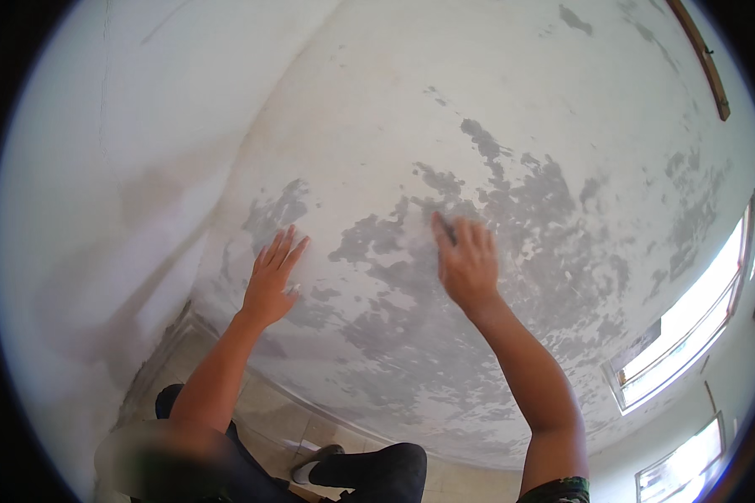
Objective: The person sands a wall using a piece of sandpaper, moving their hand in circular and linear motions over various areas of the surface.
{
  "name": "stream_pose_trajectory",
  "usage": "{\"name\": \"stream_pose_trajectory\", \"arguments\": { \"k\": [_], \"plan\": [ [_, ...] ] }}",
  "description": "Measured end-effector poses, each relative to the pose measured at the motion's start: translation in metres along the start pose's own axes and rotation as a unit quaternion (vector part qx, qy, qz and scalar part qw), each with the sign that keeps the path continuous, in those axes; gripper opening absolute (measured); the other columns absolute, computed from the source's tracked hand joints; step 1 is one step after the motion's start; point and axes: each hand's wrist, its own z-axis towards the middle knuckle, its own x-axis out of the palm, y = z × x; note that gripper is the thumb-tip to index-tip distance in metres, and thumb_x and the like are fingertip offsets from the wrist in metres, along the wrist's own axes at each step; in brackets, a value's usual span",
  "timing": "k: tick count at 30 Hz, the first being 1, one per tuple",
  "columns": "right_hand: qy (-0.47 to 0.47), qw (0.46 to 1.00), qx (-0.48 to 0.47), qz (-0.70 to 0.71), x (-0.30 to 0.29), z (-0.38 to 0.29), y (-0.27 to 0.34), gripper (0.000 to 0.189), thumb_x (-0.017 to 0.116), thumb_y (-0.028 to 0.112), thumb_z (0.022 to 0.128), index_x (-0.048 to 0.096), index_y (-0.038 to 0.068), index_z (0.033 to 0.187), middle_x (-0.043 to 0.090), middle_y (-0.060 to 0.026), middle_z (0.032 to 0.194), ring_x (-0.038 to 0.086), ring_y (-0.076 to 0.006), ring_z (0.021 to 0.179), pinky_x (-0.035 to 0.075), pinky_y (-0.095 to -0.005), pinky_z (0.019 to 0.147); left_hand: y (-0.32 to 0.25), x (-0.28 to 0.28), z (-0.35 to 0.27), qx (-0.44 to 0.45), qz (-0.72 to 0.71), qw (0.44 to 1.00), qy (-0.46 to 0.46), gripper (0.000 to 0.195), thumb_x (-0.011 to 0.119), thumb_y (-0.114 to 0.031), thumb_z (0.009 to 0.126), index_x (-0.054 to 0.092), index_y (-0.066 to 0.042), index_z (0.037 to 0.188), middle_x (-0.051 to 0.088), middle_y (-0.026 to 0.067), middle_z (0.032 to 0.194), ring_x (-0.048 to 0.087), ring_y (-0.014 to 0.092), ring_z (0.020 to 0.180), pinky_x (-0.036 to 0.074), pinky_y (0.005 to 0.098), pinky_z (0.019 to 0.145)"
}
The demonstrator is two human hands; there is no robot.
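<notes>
Before me is a white plastered wall (365,126) with grey worn patches (535,201) where the white coat is gone. My left hand (270,276) rests its spread fingers against the wall, beside a small grey patch (286,204); a whitish spot shows at its thumb. To the right, my right hand (469,264) is at the wall over the large grey area. Between its thumb and fingers sits a small dark object (448,229), mostly hidden by the hand and too blurred to name.
An adjoining white wall (100,207) meets this one in a corner on the left. Below lie the tiled floor (270,409) and my bent leg (377,471). Bright windows (686,339) are at the right. A wooden strip (701,56) is at the upper right.
</notes>
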Motion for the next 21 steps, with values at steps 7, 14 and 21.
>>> {"name": "stream_pose_trajectory", "arguments": {
  "k": [7, 14, 21],
  "plan": [
    [-0.009, 0.999, 0.036, -0.008, -0.018, 0.009, -0.017, 0.052, 0.063, 0.005, 0.087, 0.068, 0.011, 0.138, 0.060, -0.0098, 0.119, 0.059, -0.0287, 0.107, 0.049, -0.0428, 0.086, 0.002, 0.000, 0.002, -0.004, 0.007, 1.000, -0.001, 0.104, 0.077, -0.001, 0.080, 0.028, -0.030, 0.167, 0.017, 0.0043, 0.177, 0.017, 0.029, 0.163, 0.022, 0.0532, 0.129],
    [0.013, 1.000, -0.015, -0.017, -0.014, 0.007, -0.020, 0.056, 0.061, 0.004, 0.089, 0.064, 0.011, 0.144, 0.061, -0.0112, 0.121, 0.059, -0.0297, 0.108, 0.050, -0.0423, 0.088, 0.000, 0.000, -0.001, -0.002, -0.013, 1.000, -0.002, 0.102, 0.075, 0.000, 0.078, 0.031, -0.024, 0.166, 0.018, 0.0096, 0.176, 0.017, 0.034, 0.162, 0.022, 0.0514, 0.129],
    [0.030, 0.999, -0.039, -0.003, -0.008, -0.001, -0.006, 0.054, 0.062, 0.006, 0.089, 0.066, 0.014, 0.142, 0.060, -0.0115, 0.121, 0.058, -0.0301, 0.107, 0.049, -0.0431, 0.088, 0.002, 0.001, 0.001, 0.002, -0.004, 1.000, -0.004, 0.103, 0.077, 0.000, 0.077, 0.031, -0.024, 0.166, 0.017, 0.0095, 0.177, 0.017, 0.035, 0.162, 0.023, 0.0517, 0.129]
  ]
}}
